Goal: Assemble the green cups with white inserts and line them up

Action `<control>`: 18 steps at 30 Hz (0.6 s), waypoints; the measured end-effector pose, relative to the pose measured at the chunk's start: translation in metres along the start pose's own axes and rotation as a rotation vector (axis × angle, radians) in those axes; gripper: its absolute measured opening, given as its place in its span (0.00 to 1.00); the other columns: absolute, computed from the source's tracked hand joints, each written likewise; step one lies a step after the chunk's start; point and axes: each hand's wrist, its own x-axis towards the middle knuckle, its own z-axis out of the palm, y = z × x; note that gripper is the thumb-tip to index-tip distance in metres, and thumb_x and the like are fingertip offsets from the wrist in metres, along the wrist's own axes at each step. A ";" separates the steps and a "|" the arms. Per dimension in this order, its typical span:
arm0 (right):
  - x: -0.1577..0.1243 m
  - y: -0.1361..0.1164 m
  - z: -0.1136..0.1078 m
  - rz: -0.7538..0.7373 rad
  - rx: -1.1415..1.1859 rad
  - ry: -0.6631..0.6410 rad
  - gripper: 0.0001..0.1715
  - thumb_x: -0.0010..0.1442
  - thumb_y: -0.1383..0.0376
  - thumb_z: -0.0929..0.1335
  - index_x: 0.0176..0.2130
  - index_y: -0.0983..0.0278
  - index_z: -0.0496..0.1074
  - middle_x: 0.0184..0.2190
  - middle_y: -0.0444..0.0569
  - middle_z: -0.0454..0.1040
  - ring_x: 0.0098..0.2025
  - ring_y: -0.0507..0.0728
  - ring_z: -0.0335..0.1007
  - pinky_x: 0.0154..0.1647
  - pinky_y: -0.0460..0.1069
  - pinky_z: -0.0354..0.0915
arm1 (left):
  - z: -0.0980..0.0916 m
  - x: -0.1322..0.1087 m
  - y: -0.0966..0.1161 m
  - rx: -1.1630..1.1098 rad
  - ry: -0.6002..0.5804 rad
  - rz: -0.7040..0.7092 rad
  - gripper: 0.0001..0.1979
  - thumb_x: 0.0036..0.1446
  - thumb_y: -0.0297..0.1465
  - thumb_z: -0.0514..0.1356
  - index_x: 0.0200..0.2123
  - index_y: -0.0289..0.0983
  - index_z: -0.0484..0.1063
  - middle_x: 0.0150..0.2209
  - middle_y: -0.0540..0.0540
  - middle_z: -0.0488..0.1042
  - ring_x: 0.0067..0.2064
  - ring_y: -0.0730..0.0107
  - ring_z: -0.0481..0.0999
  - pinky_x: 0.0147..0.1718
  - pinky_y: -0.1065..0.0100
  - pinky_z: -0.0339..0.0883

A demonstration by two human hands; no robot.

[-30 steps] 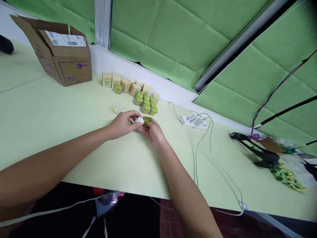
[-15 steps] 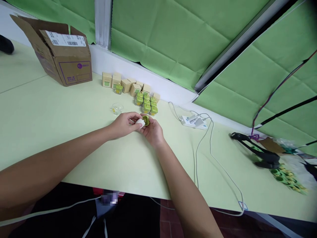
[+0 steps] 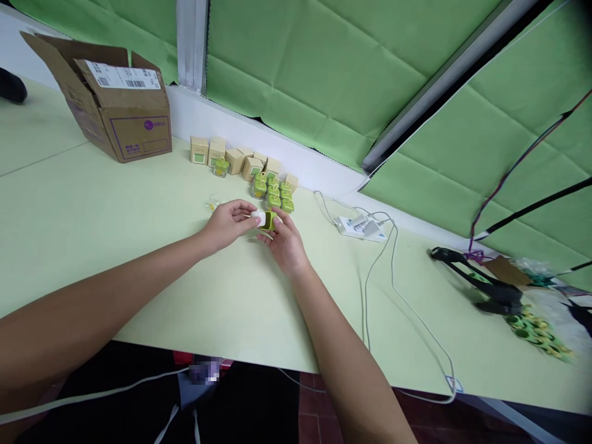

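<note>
My left hand (image 3: 226, 224) pinches a small white piece (image 3: 259, 217) between thumb and fingers. My right hand (image 3: 285, 242) holds a small green case (image 3: 269, 221) right against that white piece. Both hands hover just above the pale green table (image 3: 139, 246), near its middle. Directly behind them stands a cluster of several small green cases (image 3: 274, 192). A small clear plastic piece (image 3: 213, 201) lies just left of my left hand.
A row of small tan boxes (image 3: 231, 155) lines the wall. An open cardboard box (image 3: 111, 98) stands far left. A white power strip (image 3: 363, 226) with cables lies to the right, then a black clamp tool (image 3: 485, 283) and green parts (image 3: 536, 330).
Both hands moved slightly away from me, toward the green cluster. The green case turned in my right hand and the white piece now sits against its side.
</note>
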 end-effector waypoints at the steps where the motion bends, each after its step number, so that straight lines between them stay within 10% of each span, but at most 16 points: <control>1: 0.000 0.000 0.000 -0.007 0.002 -0.004 0.25 0.56 0.59 0.76 0.52 0.56 0.71 0.40 0.42 0.79 0.40 0.54 0.77 0.41 0.49 0.75 | 0.000 0.000 0.000 -0.014 0.004 -0.011 0.24 0.44 0.41 0.75 0.41 0.36 0.76 0.45 0.42 0.81 0.47 0.59 0.81 0.54 0.53 0.73; 18: 0.000 0.003 0.000 -0.109 -0.012 -0.021 0.25 0.52 0.61 0.78 0.49 0.56 0.75 0.37 0.42 0.78 0.44 0.55 0.76 0.53 0.55 0.74 | -0.001 0.001 0.001 -0.031 -0.013 0.023 0.25 0.43 0.39 0.76 0.42 0.36 0.75 0.45 0.41 0.81 0.47 0.61 0.80 0.50 0.58 0.75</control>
